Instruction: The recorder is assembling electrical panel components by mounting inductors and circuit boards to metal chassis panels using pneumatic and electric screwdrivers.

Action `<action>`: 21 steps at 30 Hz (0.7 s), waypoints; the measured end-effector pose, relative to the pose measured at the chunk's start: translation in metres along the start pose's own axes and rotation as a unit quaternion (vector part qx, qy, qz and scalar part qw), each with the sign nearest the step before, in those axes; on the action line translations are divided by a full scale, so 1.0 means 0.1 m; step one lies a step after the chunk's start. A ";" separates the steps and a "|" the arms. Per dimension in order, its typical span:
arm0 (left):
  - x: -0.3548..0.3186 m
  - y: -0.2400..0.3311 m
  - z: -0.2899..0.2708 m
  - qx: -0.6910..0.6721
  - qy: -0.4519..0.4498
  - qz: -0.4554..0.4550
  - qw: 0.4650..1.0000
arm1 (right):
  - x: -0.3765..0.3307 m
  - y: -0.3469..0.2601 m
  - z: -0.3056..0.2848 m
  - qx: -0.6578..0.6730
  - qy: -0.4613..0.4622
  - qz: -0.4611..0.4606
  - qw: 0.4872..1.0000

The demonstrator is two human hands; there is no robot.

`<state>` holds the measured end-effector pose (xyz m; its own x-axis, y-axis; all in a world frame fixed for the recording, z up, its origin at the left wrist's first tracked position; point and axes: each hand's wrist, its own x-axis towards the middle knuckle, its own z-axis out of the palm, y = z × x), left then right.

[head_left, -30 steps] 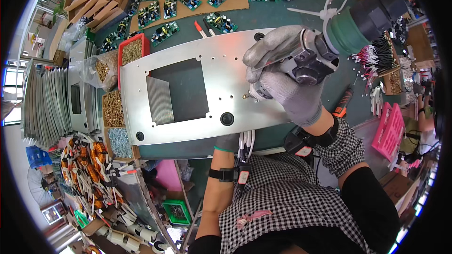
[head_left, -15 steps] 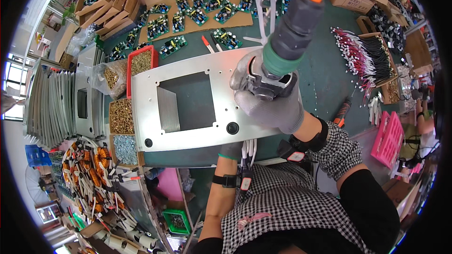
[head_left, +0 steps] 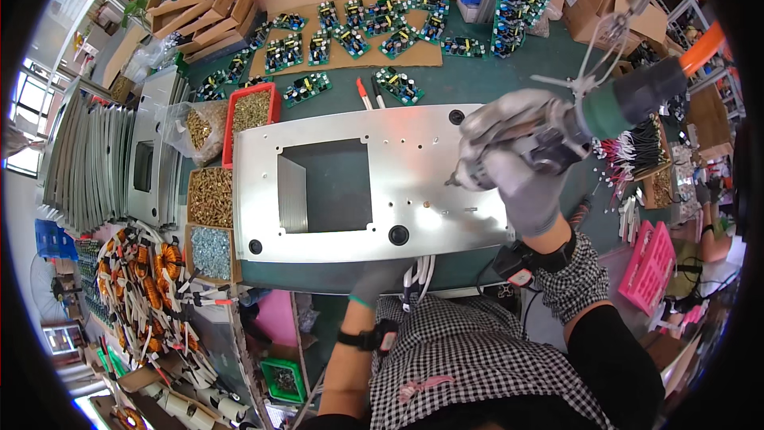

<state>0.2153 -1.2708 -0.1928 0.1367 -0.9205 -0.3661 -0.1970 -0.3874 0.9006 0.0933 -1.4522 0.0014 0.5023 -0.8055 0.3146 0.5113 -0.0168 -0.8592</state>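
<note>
The gloved right hand [head_left: 517, 171] was wrapped tight around a hanging electric screwdriver [head_left: 593, 115], its tip just above the silver metal panel [head_left: 414, 167] at the panel's 3 o'clock edge. The left hand [head_left: 380, 277], also gloved, curled around the panel's 6 o'clock rim. The panel lay flat at the centre of the green tabletop [head_left: 509, 72], a red tray of brass screws [head_left: 253, 107] at its 10 o'clock.

Right hand [head_left: 509, 167] is gloved, raised over the bench with fingers curled tight – forearm angling up from the lower right. Left hand [head_left: 380, 279] sits low at the near edge, gloved too, wrist straight.
</note>
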 end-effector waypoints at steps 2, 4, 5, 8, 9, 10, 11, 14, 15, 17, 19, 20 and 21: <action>-0.26 0.42 -0.22 0.098 -0.028 -0.038 0.994 | 0.11 -0.15 -0.12 -0.031 0.027 -0.028 0.999; -0.48 0.89 -0.42 0.179 -0.139 0.050 0.973 | 0.17 -0.24 -0.20 -0.033 0.069 -0.061 0.995; -0.52 1.12 -0.43 0.170 -0.129 0.070 0.974 | 0.18 -0.26 -0.21 -0.035 0.071 -0.059 0.995; 0.02 1.60 -0.33 0.230 0.015 0.158 0.960 | 0.18 -0.29 -0.23 -0.015 0.094 -0.068 0.993; 0.27 1.70 -0.21 0.276 0.079 0.239 0.928 | 0.16 -0.31 -0.24 -0.024 0.103 -0.075 0.992; 0.51 1.77 -0.10 0.297 0.088 0.253 0.917 | 0.15 -0.33 -0.24 -0.033 0.110 -0.081 0.990; 0.70 1.81 -0.03 0.312 0.104 0.275 0.903 | 0.14 -0.35 -0.26 -0.035 0.119 -0.086 0.989; 0.98 1.74 0.04 0.382 0.050 0.270 0.882 | 0.12 -0.42 -0.33 -0.065 0.125 -0.080 0.987; 0.99 1.72 0.04 0.369 0.078 0.302 0.876 | 0.12 -0.44 -0.36 -0.069 0.124 -0.100 0.985; 0.92 1.67 -0.03 0.216 0.045 0.249 0.943 | 0.12 -0.46 -0.42 -0.065 0.110 -0.095 0.987; 0.81 1.66 -0.13 0.102 0.002 0.229 0.968 | 0.13 -0.44 -0.45 0.052 -0.001 -0.110 0.993; 0.76 1.66 -0.16 0.026 -0.012 0.180 0.983 | 0.13 -0.42 -0.45 0.063 -0.003 -0.109 0.992; 0.73 1.66 -0.19 -0.052 -0.030 0.102 0.993 | 0.14 -0.40 -0.44 0.064 0.002 -0.110 0.992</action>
<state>0.2106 -1.4011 -0.0659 0.0457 -0.9819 -0.1838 -0.1132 -0.1879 0.9756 0.0494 -1.4885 0.0221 0.3661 -0.7936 0.4860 0.6918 -0.1173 -0.7125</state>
